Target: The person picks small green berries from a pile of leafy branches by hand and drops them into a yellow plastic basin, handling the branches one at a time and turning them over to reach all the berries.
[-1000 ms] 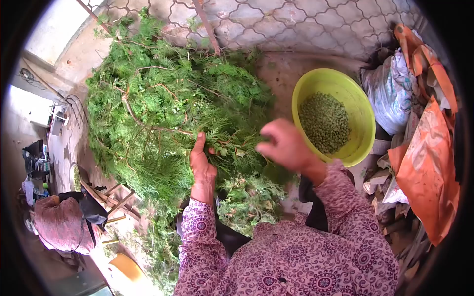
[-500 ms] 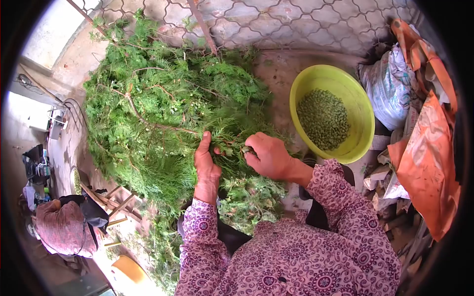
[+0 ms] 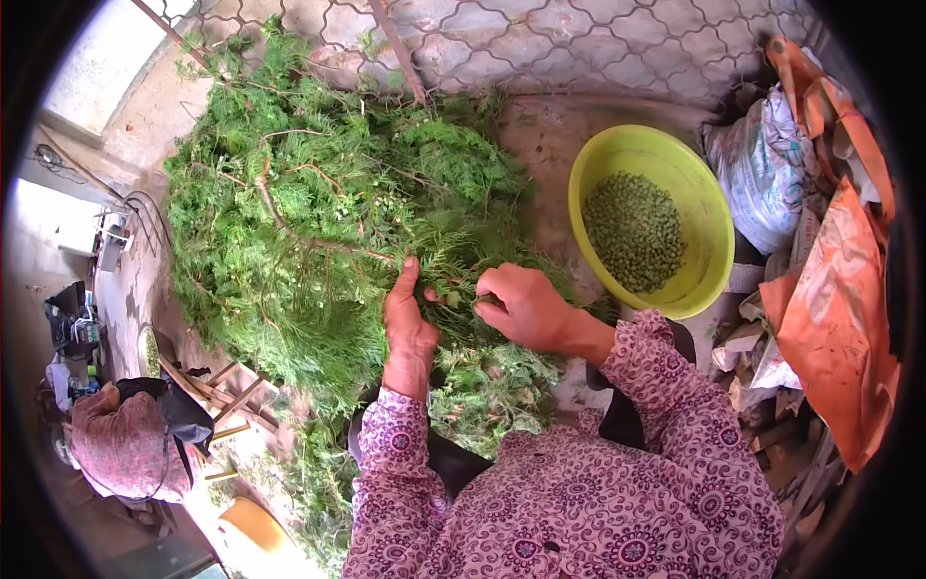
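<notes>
A large heap of green leafy branches (image 3: 318, 193) lies in front of me. My left hand (image 3: 409, 323) is closed round a branch (image 3: 347, 251), its thumb pointing up along the brown stem. Just to the right, my right hand (image 3: 529, 307) is pinched at the twigs, with something small and green between thumb and forefinger, too small to make out fully. To the right of the heap stands a yellow-green basin (image 3: 709, 217), partly filled with small round green pieces (image 3: 635, 232).
A wire mesh (image 3: 579, 48) runs along the back. White sacks (image 3: 762, 174) and an orange bag (image 3: 839, 328) lie at the right. At the lower left are another person's back (image 3: 130, 444), wooden frame pieces (image 3: 236, 396) and a yellow container (image 3: 253, 526).
Both hands stay close together at the branch. The held branch and my left hand have shifted very slightly right, and the right hand's fingers are a little lower.
</notes>
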Demonstrator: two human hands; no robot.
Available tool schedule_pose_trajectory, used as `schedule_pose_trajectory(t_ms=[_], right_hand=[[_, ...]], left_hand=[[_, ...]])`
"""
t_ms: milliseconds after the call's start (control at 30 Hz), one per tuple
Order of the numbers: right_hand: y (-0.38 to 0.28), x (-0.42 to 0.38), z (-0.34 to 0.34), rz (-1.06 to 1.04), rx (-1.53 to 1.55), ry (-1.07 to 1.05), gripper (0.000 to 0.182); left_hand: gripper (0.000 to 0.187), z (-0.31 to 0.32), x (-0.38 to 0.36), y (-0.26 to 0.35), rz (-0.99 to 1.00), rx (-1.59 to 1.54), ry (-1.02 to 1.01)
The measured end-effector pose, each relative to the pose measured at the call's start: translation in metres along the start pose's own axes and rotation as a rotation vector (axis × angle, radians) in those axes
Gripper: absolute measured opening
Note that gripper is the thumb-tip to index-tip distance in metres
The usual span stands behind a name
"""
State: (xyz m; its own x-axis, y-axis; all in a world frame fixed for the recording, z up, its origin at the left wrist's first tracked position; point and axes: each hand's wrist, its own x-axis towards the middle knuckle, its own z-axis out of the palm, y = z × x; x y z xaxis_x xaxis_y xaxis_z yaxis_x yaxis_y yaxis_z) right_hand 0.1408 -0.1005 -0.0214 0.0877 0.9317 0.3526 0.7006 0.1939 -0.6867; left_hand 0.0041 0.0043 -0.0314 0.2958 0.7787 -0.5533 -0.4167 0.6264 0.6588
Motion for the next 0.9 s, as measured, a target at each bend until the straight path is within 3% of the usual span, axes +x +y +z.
schedule_pose_trajectory(t_ms=[67, 133, 167, 233, 267, 333, 367, 500, 567, 633, 700, 900], right_hand=[[0.001, 0.004, -0.008, -0.059, 0.072, -0.023, 0.014], [-0.005, 0.007, -0.022, 0.373, 0.615, -0.45, 0.006], [-0.005, 0.006, -0.026, 0.372, 0.614, -0.452, 0.006], [-0.006, 0.006, -0.03, 0.517, 0.976, -0.586, 0.004], [-0.008, 0.008, -0.031, 0.519, 0.978, -0.588, 0.004], [-0.012, 0.014, -0.034, 0.615, 1.11, -0.337, 0.009], [-0.011, 0.015, -0.032, 0.615, 1.108, -0.337, 0.009], [-0.001, 0.012, -0.008, 0.397, 0.899, -0.318, 0.008], [-0.01, 0.011, -0.002, 0.283, 0.475, -0.234, 0.011], [-0.009, 0.008, 0.008, 0.273, 0.403, -0.184, 0.016], [-0.004, 0.005, 0.017, 0.071, 0.033, -0.012, 0.02], [-0.014, 0.007, 0.024, 0.109, -0.292, -0.103, 0.028]], left_hand=[[0.017, -0.004, 0.002, -0.003, 0.026, 0.023, -0.013], [0.017, -0.004, 0.003, -0.002, 0.051, 0.045, -0.031], [0.015, -0.003, 0.002, 0.001, 0.065, 0.032, -0.022], [0.013, -0.005, 0.003, 0.002, 0.084, 0.012, -0.007], [0.014, -0.007, 0.005, 0.0, 0.079, 0.016, -0.017], [0.017, -0.005, 0.002, -0.002, 0.069, 0.044, -0.014], [0.017, -0.004, 0.001, -0.004, 0.069, 0.042, -0.015], [0.018, -0.001, 0.001, -0.004, 0.043, 0.036, -0.007], [0.017, -0.004, 0.005, -0.006, 0.042, 0.012, -0.026], [0.017, -0.007, 0.006, -0.006, 0.047, 0.01, -0.025], [0.017, -0.008, 0.007, -0.007, 0.052, 0.007, -0.028], [0.018, -0.004, -0.001, -0.013, 0.019, 0.039, -0.003]])
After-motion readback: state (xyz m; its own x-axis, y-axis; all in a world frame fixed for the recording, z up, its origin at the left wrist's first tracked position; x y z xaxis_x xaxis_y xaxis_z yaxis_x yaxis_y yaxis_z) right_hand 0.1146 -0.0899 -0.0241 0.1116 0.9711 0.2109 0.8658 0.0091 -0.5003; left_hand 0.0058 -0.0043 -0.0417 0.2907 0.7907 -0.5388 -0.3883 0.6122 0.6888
